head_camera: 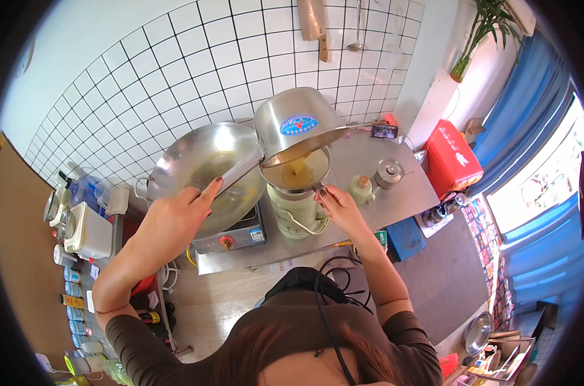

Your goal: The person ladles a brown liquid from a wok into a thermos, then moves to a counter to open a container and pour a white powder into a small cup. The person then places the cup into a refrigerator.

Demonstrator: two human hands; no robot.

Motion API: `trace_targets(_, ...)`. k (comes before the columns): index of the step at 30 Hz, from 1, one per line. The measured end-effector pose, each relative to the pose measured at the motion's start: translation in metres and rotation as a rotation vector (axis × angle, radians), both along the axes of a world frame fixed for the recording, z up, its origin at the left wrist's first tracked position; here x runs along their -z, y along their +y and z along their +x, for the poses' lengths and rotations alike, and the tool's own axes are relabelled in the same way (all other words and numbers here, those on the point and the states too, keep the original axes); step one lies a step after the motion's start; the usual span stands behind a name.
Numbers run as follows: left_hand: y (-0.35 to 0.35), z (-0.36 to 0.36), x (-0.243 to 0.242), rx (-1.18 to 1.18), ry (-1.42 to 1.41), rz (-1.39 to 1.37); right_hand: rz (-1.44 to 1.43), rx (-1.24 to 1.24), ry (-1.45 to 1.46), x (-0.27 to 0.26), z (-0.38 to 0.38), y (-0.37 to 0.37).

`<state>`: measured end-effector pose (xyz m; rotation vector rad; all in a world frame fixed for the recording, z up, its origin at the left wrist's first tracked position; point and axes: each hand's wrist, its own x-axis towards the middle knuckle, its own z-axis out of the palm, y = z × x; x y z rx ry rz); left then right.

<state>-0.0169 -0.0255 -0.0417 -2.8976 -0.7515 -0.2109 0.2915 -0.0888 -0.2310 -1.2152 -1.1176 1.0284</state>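
My left hand [169,224] grips the long handle of a stainless steel saucepan [292,111], which is tipped with its mouth downward. Yellowish liquid [297,171] runs from the pan into a round metal strainer or funnel [323,166] beneath it. The short handle of that strainer or funnel is between the fingers of my right hand [338,205]. It rests over the mouth of a pale green thermos jug [292,214] standing on the steel table. To the left, a large metal wok [176,159] with some liquid in it sits on a gas stove [229,239].
On the steel table [359,149], right of the jug, stand a small pale green bottle [359,188] and a small lidded metal pot [389,172]. A phone [383,130] leans at the back. A cleaver [313,21] and a ladle [355,44] hang on the tiled wall. A red box [451,161] is at right.
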Motion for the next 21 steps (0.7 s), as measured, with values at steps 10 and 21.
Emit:
trace_targets(10,0.0,-0.001,0.004,0.019,-0.022,0.06,-0.024,0.026,-0.015,-0.004,0.0,0.0)
trace_targets(21,-0.004,-0.008,0.011,0.005,-0.083,0.057,-0.001,0.005,0.007,-0.003,-0.001,0.001)
